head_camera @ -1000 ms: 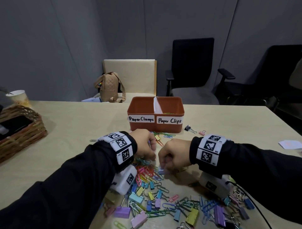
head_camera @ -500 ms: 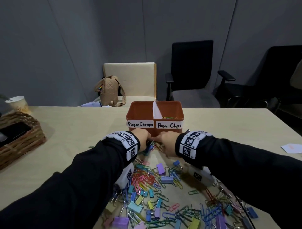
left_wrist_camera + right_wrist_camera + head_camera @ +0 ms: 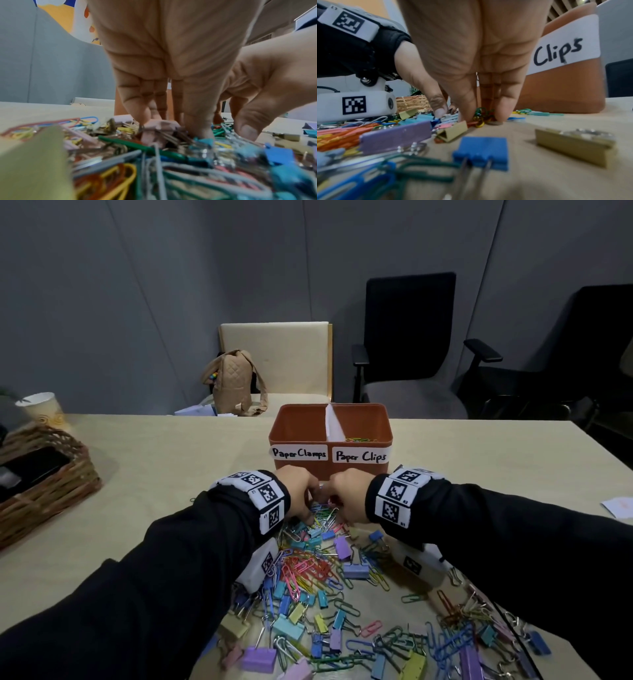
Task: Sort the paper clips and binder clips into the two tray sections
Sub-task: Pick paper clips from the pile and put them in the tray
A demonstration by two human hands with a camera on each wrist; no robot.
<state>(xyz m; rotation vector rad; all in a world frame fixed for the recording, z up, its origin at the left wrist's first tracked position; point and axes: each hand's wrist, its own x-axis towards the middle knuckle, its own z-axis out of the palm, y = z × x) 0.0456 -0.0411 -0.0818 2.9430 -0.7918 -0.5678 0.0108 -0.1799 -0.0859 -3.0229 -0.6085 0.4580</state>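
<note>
An orange tray (image 3: pixel 359 471) stands mid-table, split by a white divider and labelled "Paper Clamps" on the left and "Paper Clips" on the right. A few paper clips (image 3: pixel 359 440) lie in the right section. A mixed pile of coloured paper clips and binder clips (image 3: pixel 325 577) covers the table in front of it. Both hands are at the pile's far edge, just short of the tray. My left hand (image 3: pixel 303 498) (image 3: pixel 223 134) points straight fingers down onto a pink binder clip (image 3: pixel 161 125). My right hand (image 3: pixel 344 501) (image 3: pixel 453 115) rests straight fingertips on a tangle of paper clips (image 3: pixel 481 116).
A wicker basket (image 3: pixel 44 484) and a paper cup (image 3: pixel 42 407) sit at the table's left. A slip of paper (image 3: pixel 620 506) lies at the right edge. Behind the table are chairs, one with a tan backpack (image 3: pixel 233 385).
Both hands have moved forward from the middle of the pile to its far edge, in front of the tray, and their fingers now reach down into the clips.
</note>
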